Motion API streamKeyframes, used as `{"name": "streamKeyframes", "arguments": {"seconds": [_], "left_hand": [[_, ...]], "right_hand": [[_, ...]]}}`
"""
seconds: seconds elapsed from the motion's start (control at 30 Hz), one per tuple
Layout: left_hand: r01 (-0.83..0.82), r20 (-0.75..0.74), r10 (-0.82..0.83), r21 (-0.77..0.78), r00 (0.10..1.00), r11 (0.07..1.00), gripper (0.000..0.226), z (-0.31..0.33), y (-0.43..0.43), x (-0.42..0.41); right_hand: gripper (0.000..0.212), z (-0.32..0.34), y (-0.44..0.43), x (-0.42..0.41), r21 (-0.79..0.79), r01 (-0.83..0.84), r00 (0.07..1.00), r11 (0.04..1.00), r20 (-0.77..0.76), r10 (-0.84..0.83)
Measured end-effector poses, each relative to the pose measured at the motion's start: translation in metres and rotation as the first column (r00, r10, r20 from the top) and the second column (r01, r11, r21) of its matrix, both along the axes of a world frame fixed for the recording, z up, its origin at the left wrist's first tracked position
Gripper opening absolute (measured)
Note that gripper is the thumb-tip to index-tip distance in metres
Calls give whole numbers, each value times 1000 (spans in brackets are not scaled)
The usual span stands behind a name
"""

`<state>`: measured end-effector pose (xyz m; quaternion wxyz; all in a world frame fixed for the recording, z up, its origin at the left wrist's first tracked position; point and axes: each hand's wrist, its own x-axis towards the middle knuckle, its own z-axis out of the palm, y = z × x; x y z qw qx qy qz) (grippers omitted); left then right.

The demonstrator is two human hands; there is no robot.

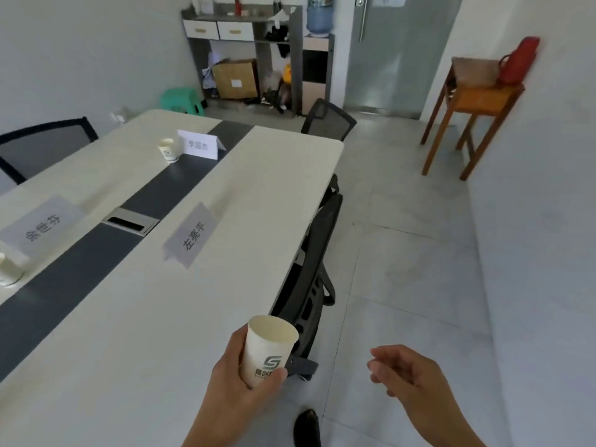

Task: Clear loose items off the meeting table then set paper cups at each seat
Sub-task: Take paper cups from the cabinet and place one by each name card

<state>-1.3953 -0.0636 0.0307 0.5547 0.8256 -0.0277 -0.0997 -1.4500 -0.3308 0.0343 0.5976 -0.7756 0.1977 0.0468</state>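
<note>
My left hand (232,379) grips an upright white paper cup (269,348) with a green logo, held just over the near right edge of the long white meeting table (135,333). My right hand (406,377) hangs beside it above the floor, fingers loosely curled and holding nothing. A second paper cup (167,150) stands at the far end of the table beside a white name card (200,145). A third cup (8,269) is cut off at the left edge. Two more name cards (192,235) (42,225) stand along the dark centre strip.
A black office chair (309,272) is pushed in at the table's right side, another (329,121) at the far corner, a third (45,146) on the left. A cable hatch (130,221) sits in the centre strip. Wooden stools (474,104) stand by the right wall.
</note>
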Motion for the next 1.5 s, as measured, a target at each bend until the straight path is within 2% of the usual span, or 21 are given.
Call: {"name": "streamKeyframes", "arguments": {"seconds": [0.2, 0.37, 0.6, 0.8, 0.93, 1.03, 1.1, 1.17, 1.27, 1.4, 1.5], "left_hand": [[177, -9, -177, -32, 984, 984, 73, 15, -92, 94], [334, -5, -335, -60, 942, 941, 65, 33, -176, 156], [391, -20, -391, -31, 920, 920, 70, 30, -303, 228], [377, 37, -378, 11, 925, 926, 70, 34, -413, 279], [305, 93, -308, 49, 947, 951, 69, 39, -450, 312], [242, 81, -247, 61, 966, 968, 68, 37, -460, 338], [210, 67, -215, 66, 974, 975, 65, 33, -462, 360], [184, 58, -188, 68, 980, 981, 64, 30, -463, 385], [147, 74, -152, 63, 986, 987, 64, 27, -461, 432], [117, 95, -122, 54, 988, 992, 63, 31, -450, 503], [107, 100, -112, 49, 989, 993, 63, 40, -435, 553]], "right_hand": [[12, 22, -72, 57, 7, 190, 980, 982, 65, -191], [13, 38, -135, 88, 66, 344, 929, 937, 117, -350], [12, 28, -256, 139, 95, 426, 895, 900, 104, -434], [11, 41, -370, 219, 62, 350, 927, 935, 122, -355], [13, 54, -408, 286, 32, 209, 966, 977, 147, -211], [21, 57, -414, 338, 15, 62, 985, 998, 159, -64], [36, 54, -411, 375, 10, -68, 987, 998, 145, 65], [55, 49, -407, 414, -21, -193, 974, 981, 114, 194], [61, 42, -398, 475, -93, -319, 940, 943, 97, 327], [60, 47, -386, 553, -98, -352, 924, 931, 122, 363], [66, 56, -376, 611, -25, -327, 933, 945, 152, 327]]}}
